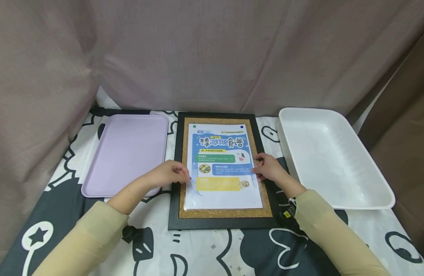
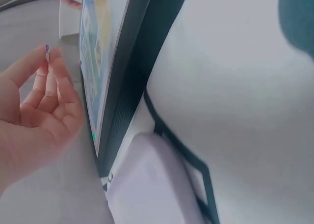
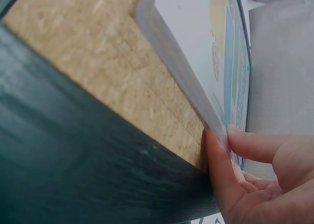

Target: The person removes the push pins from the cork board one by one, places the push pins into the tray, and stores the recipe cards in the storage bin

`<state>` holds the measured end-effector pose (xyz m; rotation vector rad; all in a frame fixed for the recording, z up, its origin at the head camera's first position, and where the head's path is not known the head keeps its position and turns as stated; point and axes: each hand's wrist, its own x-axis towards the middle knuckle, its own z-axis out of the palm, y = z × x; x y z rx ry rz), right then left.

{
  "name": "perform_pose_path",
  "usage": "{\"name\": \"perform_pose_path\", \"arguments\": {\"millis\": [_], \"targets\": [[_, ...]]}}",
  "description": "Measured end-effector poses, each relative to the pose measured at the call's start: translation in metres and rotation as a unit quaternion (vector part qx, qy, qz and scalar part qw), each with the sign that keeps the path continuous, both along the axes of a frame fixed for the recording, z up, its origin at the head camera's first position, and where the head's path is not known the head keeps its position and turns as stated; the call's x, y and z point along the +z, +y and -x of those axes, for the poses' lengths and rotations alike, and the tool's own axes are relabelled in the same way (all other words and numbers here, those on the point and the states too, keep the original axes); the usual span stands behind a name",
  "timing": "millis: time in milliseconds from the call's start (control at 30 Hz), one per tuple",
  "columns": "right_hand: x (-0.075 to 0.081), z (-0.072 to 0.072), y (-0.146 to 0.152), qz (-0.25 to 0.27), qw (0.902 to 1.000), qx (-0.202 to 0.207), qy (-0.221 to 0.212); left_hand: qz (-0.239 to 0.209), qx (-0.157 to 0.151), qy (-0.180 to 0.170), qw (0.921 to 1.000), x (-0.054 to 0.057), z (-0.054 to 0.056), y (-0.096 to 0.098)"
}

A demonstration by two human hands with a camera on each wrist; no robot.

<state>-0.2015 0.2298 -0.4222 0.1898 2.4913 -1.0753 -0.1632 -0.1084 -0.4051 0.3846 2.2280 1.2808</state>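
Observation:
A laminated printed sheet [image 1: 221, 200] with colourful text panels lies over a black-framed cork board [image 1: 229, 213]. A green pushpin [image 1: 194, 126] is at its top left corner and a blue pushpin [image 1: 241, 126] at its top right. Between thumb and fingertip my left hand [image 1: 170, 172] pinches a small purple pushpin [image 2: 47, 48], close by the sheet's left edge. My right hand [image 1: 269, 167] holds the right edge of the sheet between thumb and forefinger; the right wrist view shows that edge lifted off the cork.
A lilac tray [image 1: 132, 153] lies left of the board. On the right stands a deep white plastic tub [image 1: 336, 165]. Beneath everything is a black-and-white patterned cloth [image 1: 205, 253], and grey-brown curtains [image 1: 198, 57] hang behind and at both sides.

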Motion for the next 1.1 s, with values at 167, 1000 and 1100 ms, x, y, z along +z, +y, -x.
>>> {"name": "perform_pose_path", "arguments": {"millis": [167,1000,1100], "targets": [[0.000,0.000,0.001,0.004,1.0000,-0.002,0.000,0.010,0.026,0.014,0.9995,0.006,0.006,-0.008],[-0.001,0.000,0.000,0.007,1.0000,-0.003,0.002,-0.020,0.190,0.024,0.9813,0.006,0.029,-0.057],[-0.002,0.000,0.000,0.010,0.9999,-0.003,0.004,-0.027,0.208,0.033,0.9772,0.006,0.033,-0.061]]}}
